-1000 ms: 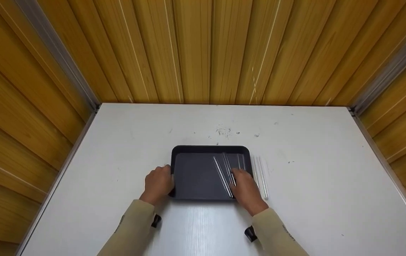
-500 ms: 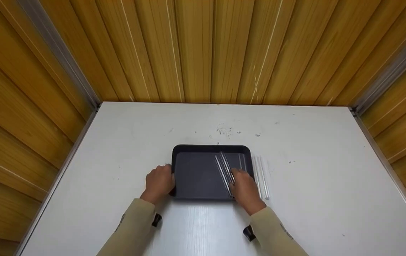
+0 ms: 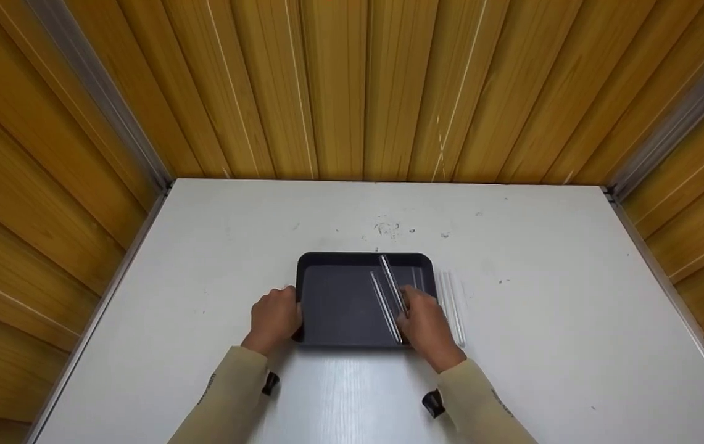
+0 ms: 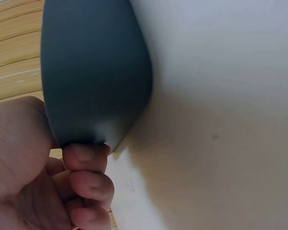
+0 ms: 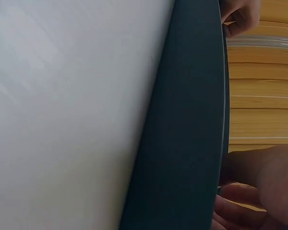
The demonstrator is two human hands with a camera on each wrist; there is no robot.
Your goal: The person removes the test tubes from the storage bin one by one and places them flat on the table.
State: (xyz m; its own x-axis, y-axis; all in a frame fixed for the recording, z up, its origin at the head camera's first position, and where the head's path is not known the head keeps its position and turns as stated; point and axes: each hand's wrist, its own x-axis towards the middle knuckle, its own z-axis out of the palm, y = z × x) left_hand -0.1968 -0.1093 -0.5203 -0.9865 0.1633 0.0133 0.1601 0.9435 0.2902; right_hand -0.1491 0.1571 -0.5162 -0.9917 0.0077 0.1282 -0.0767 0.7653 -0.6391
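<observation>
Left hand grips the tray at its left wall, fingers curled, presumably to steady it. Inside, one clear rod lies aslant. Just beside it, the right hand pinches a second rod low, leaving the far end free; whether that end touches the tray cannot be confirmed. Further rods lie side by side outside the right wall, handy for the right hand.
</observation>
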